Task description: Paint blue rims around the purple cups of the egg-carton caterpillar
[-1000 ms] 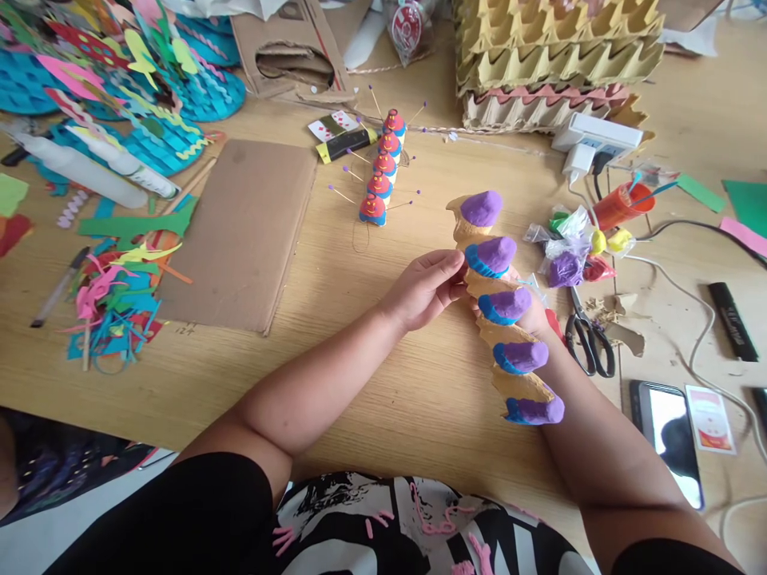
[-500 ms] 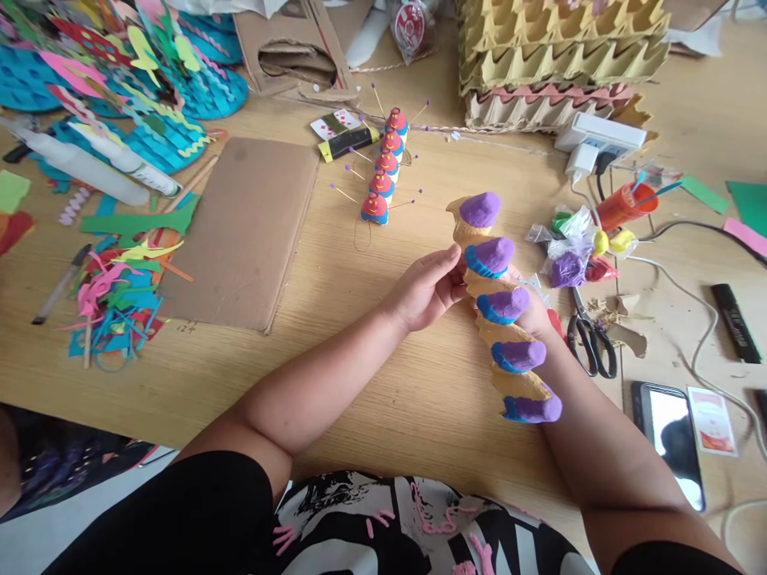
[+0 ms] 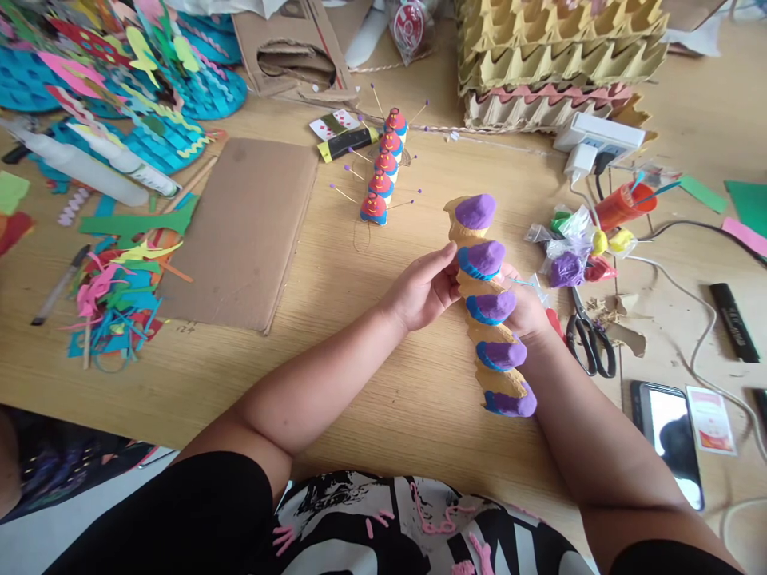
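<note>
Above the table I hold a strip of egg carton [image 3: 473, 323], yellowish, with purple clay caps on its cups and blue ridged bands under most of them. My left hand [image 3: 424, 289] grips its left edge near the second cup, thumb on top and the other fingers partly behind. On the other side my right hand [image 3: 522, 307] is closed, its fingertips partly hidden by the strip. A thin blue stick [image 3: 522, 282] pokes out from the right hand's fingers. Farther back stands a finished-looking row of red, blue and yellow smiling cups [image 3: 383, 172] with purple-tipped sticks.
Scissors [image 3: 590, 339], bagged clay [image 3: 566, 267] and an orange cup [image 3: 626, 204] lie right of my hands, with a phone [image 3: 668, 439] nearer. Stacked egg trays [image 3: 557, 68] are behind. Cardboard [image 3: 240, 231] and paper scraps [image 3: 120, 291] lie left.
The egg carton strip has swung a little to the left at its near end and turned slightly. Both hands stay on nearly the same spot.
</note>
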Demonstrator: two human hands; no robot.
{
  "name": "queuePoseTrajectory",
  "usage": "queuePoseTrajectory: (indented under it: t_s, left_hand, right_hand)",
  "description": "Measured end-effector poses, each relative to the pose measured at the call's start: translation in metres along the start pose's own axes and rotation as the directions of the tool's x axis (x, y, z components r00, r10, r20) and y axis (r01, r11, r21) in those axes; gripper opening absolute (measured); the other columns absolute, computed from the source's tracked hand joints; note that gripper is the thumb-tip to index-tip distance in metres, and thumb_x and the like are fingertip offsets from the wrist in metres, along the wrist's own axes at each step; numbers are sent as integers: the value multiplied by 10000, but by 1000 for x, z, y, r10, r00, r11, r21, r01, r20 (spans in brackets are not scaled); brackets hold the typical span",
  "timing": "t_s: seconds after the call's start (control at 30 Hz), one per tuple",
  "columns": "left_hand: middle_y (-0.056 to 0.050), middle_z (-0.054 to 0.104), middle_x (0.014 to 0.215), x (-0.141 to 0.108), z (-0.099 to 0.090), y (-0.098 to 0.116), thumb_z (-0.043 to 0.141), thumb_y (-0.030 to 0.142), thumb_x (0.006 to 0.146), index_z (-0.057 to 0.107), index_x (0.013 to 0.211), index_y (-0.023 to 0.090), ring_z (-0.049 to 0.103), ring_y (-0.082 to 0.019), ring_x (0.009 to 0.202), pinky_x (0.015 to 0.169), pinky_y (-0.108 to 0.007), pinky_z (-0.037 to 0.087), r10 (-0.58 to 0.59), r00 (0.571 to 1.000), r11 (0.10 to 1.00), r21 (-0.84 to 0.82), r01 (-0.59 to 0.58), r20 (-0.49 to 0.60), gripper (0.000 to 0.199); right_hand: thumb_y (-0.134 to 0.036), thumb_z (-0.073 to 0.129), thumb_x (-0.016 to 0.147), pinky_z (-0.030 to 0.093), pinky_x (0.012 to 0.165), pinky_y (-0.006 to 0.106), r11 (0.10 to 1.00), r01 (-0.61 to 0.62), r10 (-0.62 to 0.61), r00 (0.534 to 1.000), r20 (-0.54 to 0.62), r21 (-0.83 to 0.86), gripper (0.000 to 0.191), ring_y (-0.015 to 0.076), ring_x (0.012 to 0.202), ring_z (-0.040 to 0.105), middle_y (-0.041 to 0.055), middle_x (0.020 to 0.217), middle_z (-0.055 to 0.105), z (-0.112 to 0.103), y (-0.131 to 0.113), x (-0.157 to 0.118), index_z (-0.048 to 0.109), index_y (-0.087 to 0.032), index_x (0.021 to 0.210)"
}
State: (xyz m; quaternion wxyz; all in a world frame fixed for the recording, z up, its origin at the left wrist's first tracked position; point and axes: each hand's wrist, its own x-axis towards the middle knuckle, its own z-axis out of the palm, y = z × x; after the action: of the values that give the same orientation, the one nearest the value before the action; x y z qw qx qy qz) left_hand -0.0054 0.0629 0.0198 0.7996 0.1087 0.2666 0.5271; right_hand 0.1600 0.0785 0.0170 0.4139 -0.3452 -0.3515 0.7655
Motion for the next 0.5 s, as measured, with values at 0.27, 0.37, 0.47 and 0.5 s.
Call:
queuePoseTrajectory:
  t_s: [0.27, 0.37, 0.47, 0.5]
  left_hand:
    - [-40, 812, 826, -3, 3, 1, 707, 338, 1024, 787, 878, 149, 784, -172, 798, 777, -266, 587, 27, 999, 1000, 4, -26, -18, 252]
    - [-36, 818, 836, -3, 3, 2, 712, 401, 1024, 789, 914, 158, 794, -176, 797, 770, -266, 595, -11, 1000, 999, -49, 10, -19, 277]
    - [-38, 820, 839, -3, 4, 4, 717, 441, 1018, 786, 919, 156, 794, -176, 793, 766, -260, 599, -36, 998, 998, -52, 34, -43, 310]
    - [-40, 818, 834, -2, 5, 4, 716, 434, 1018, 781, 898, 151, 786, -167, 776, 759, -253, 596, -38, 997, 998, -43, 35, -61, 315]
  right_hand:
    - [-505, 1012, 607, 539, 604, 325, 998, -22, 23, 1000, 20, -51, 407, 140, 582, 580, -14, 674, 676, -2, 2, 2, 741, -237, 747]
    - [-510, 998, 632, 552, 626, 341, 998, -41, 42, 999, 23, -51, 385, 149, 593, 588, -13, 684, 675, -3, 2, 3, 732, -251, 735]
    - [-483, 1027, 594, 533, 596, 322, 999, -38, 38, 999, -7, -39, 391, 140, 585, 582, -22, 684, 687, -5, 4, 3, 758, -254, 764]
    - [-473, 1034, 584, 524, 581, 315, 999, -40, 40, 999, -18, -37, 397, 139, 581, 580, -23, 687, 695, -5, 5, 3, 766, -253, 778]
